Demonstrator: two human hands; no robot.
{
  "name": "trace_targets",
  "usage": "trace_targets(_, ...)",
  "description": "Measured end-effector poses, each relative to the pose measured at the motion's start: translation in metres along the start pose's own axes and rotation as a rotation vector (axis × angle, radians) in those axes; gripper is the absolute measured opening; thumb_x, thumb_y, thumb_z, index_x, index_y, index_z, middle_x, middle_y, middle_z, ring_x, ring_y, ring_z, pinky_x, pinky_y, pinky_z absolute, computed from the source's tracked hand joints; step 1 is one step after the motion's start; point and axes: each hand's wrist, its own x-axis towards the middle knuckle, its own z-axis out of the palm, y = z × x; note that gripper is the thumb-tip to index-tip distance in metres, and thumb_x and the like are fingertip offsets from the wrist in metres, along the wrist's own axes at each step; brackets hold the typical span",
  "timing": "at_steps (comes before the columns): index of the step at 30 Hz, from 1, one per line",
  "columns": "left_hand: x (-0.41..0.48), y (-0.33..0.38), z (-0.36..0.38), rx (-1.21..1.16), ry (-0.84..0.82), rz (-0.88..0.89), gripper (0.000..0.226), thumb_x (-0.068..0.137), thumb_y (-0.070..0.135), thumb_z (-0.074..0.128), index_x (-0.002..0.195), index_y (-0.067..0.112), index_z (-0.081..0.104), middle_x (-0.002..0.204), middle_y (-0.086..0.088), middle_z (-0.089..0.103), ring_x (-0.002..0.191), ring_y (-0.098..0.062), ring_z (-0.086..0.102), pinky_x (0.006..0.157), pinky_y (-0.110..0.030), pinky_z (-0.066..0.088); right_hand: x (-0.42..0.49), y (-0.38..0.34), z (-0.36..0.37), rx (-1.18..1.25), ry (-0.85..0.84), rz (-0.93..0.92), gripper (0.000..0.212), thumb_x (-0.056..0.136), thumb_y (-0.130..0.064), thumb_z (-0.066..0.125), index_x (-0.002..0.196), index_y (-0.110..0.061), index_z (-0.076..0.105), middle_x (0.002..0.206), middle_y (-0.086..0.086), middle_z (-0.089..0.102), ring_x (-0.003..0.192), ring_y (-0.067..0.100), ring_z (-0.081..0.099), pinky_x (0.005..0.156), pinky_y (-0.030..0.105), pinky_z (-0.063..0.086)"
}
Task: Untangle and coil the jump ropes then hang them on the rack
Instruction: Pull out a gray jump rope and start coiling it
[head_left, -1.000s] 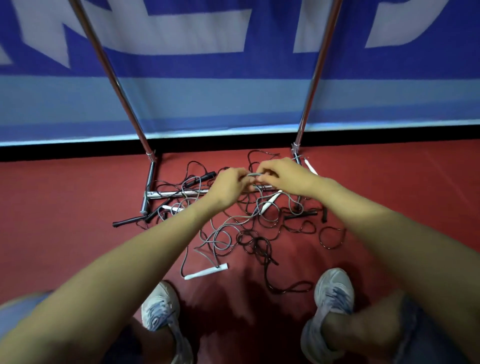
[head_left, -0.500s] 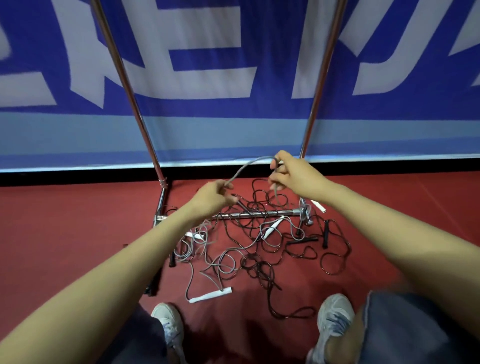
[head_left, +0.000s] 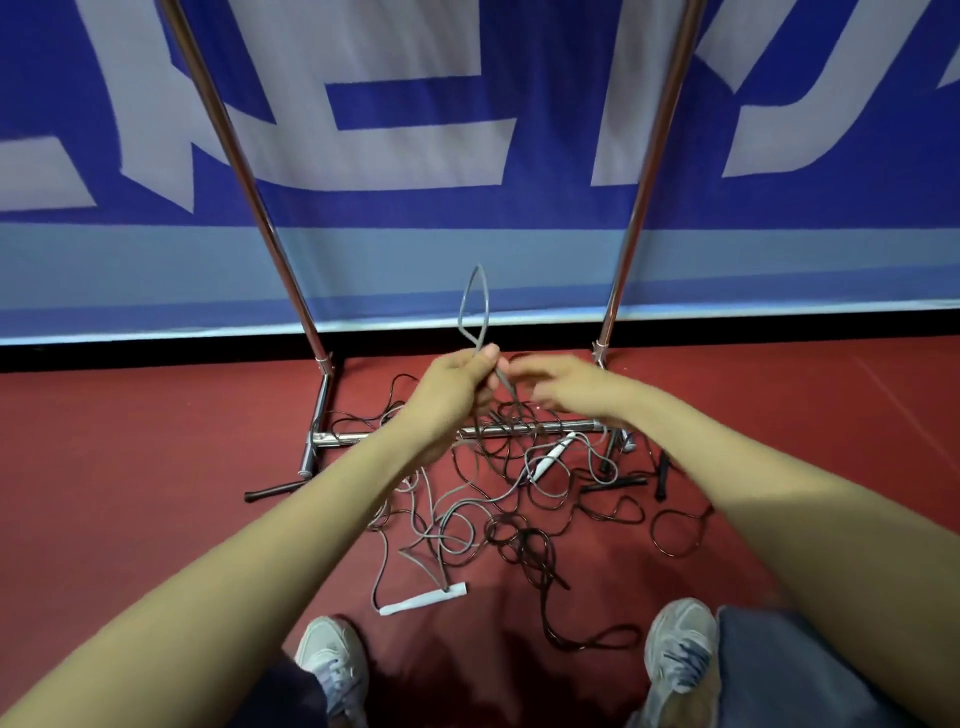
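Observation:
A tangle of jump ropes lies on the red floor in front of the metal rack (head_left: 358, 438). It holds a grey rope with white handles (head_left: 423, 603) and thin black ropes (head_left: 524, 543) with black handles (head_left: 615, 486). My left hand (head_left: 457, 387) grips the grey rope, and a narrow loop of it (head_left: 485, 306) stands up above my fist. My right hand (head_left: 563, 387) is blurred, just right of the left one, with its fingertips at the grey strand that runs down into the pile. Its hold on the strand is unclear.
The rack's two chrome uprights (head_left: 244, 171) (head_left: 652, 171) rise against a blue and white banner wall. Its base bar crosses under the ropes. A black handle (head_left: 272, 491) lies left of the base. My shoes (head_left: 332, 660) (head_left: 680, 639) stand just behind the pile.
Both hands rose from the pile with the grey rope. The arc once stretched between them is now a narrow upright loop above my left hand, and my right hand has moved in close.

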Motion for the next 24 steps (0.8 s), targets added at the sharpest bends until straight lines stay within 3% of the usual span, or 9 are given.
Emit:
trace_targets(3,0.001,0.009,-0.004,-0.141,-0.052,-0.037,0.028,0.103,0.017,0.039,0.081,0.009,0.054,0.061,0.002,0.041,0.046,-0.005,0.031,0.044,-0.015,0.028,0.001,0.013,0.017,-0.190,-0.223,0.012,0.032,0.087,-0.014,0.068,0.119,-0.016,0.064,0.113,-0.005,0.065,0.103,0.011,0.057,0.092,0.020,0.042)
trace_targets(6,0.004,0.027,-0.009,-0.269,-0.042,-0.020,0.027,0.103,0.019,0.038,0.082,0.011,0.052,0.061,0.003,0.039,0.046,-0.005,0.031,0.045,-0.016,0.025,0.007,0.024,0.023,-0.308,-0.203,0.050,0.009,0.090,-0.023,0.066,0.092,-0.015,0.063,0.089,-0.005,0.064,0.086,0.013,0.057,0.082,0.027,0.042)
trace_targets(9,0.007,0.043,-0.020,-0.174,0.063,0.015,0.032,0.102,0.020,0.038,0.074,0.014,0.050,0.062,0.003,0.042,0.052,-0.008,0.038,0.050,-0.021,0.028,0.005,0.041,0.011,-0.648,-0.162,0.190,0.015,0.096,-0.017,0.052,0.101,-0.006,0.062,0.104,0.011,0.065,0.095,0.029,0.059,0.076,0.032,0.043)
trace_targets(11,0.010,0.037,-0.027,-0.025,0.164,-0.045,0.036,0.102,0.018,0.038,0.067,0.016,0.047,0.066,0.000,0.055,0.061,-0.011,0.048,0.056,-0.026,0.031,0.001,0.049,0.003,-0.706,-0.096,0.259,0.022,0.098,-0.010,0.045,0.116,-0.003,0.057,0.109,0.015,0.063,0.096,0.032,0.059,0.068,0.031,0.041)
trace_targets(14,0.011,0.022,-0.033,-0.013,0.130,-0.155,0.036,0.103,0.017,0.035,0.069,0.015,0.047,0.058,0.001,0.065,0.055,-0.011,0.057,0.058,-0.027,0.036,0.001,0.035,-0.005,-0.360,0.117,0.219,0.014,0.097,-0.005,0.049,0.110,-0.007,0.045,0.098,0.015,0.065,0.077,0.026,0.064,0.064,0.029,0.050)
trace_targets(16,0.011,0.011,-0.035,0.293,0.068,-0.090,0.030,0.103,0.019,0.039,0.080,0.011,0.057,0.057,0.004,0.061,0.050,-0.007,0.051,0.054,-0.023,0.036,-0.002,0.014,-0.007,-0.036,0.218,0.101,0.014,0.093,-0.001,0.057,0.095,-0.008,0.045,0.081,0.014,0.068,0.059,0.020,0.064,0.056,0.026,0.053)
trace_targets(18,0.010,0.000,-0.029,0.536,0.009,-0.014,0.022,0.101,0.019,0.047,0.100,0.009,0.067,0.062,0.007,0.057,0.053,-0.007,0.046,0.050,-0.019,0.033,-0.009,-0.009,-0.008,0.129,0.237,-0.027,0.014,0.090,0.000,0.063,0.084,-0.007,0.052,0.070,0.009,0.069,0.052,0.015,0.064,0.052,0.022,0.055)
trace_targets(21,0.007,-0.009,-0.010,0.401,-0.061,0.039,0.022,0.099,0.014,0.052,0.114,0.012,0.067,0.062,0.014,0.054,0.054,-0.002,0.046,0.051,-0.014,0.036,-0.016,-0.024,-0.008,0.186,0.239,-0.131,0.015,0.091,-0.002,0.062,0.079,-0.010,0.058,0.065,0.003,0.069,0.051,0.012,0.061,0.047,0.020,0.050)
trace_targets(24,0.007,-0.006,0.002,0.242,-0.103,0.020,0.024,0.098,0.014,0.051,0.118,0.009,0.064,0.085,0.002,0.057,0.058,-0.002,0.047,0.053,-0.012,0.038,-0.019,-0.023,-0.011,0.237,0.306,-0.176,0.016,0.093,-0.004,0.060,0.082,-0.014,0.052,0.058,-0.005,0.067,0.046,0.009,0.054,0.043,0.021,0.039)
